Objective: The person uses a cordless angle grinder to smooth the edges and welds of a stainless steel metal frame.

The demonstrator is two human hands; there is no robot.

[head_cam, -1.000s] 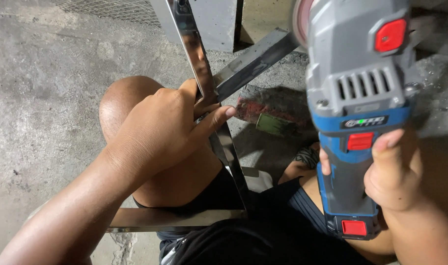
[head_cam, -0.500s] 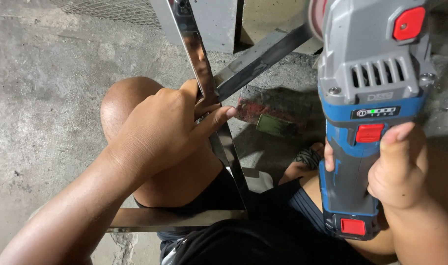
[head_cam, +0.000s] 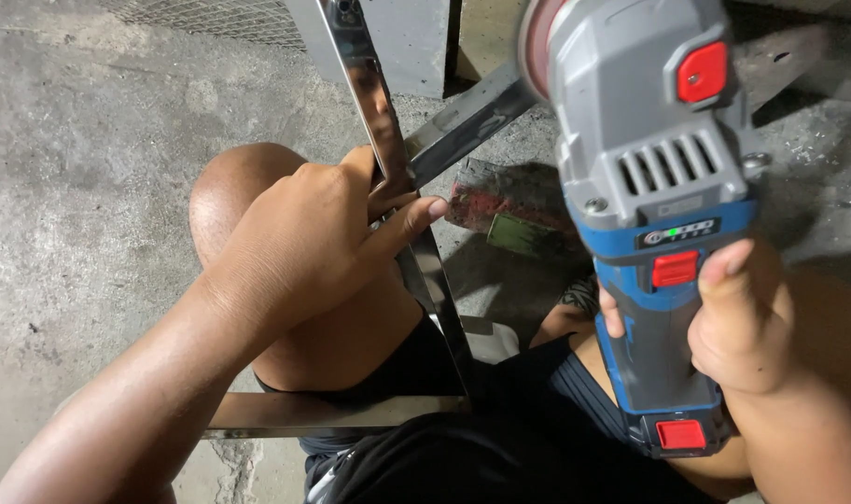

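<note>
The right hand (head_cam: 738, 317) is clenched around the blue body of a cordless angle grinder (head_cam: 654, 187), thumb lying up the side just beside a red switch, fingers wrapped behind the handle where they mostly cannot be seen. The tool is held upright in the grip, its grey head toward the top of the view, with a red button on the head, a row of cooling slots below it and a small green light on the dark panel. At the head's upper left edge the reddish grinding disc (head_cam: 535, 42) shows, blurred, close above a flat steel bar (head_cam: 467, 121) that runs diagonally across the floor. The left hand (head_cam: 304, 243) grasps a polished, mirror-bright steel strip (head_cam: 369, 103), fingers curled over it and the thumb stretched out to the right; the strip runs from the top of the view down past the hand to a second flat strip (head_cam: 323, 413) lying crosswise under the thigh. The person's bare knee (head_cam: 230, 191) sits just behind the left hand. Between the hands, on the concrete floor (head_cam: 80, 187), lies a dusty red and green object (head_cam: 505, 210) that I cannot identify. Wire mesh (head_cam: 202, 11) edges the top.
</note>
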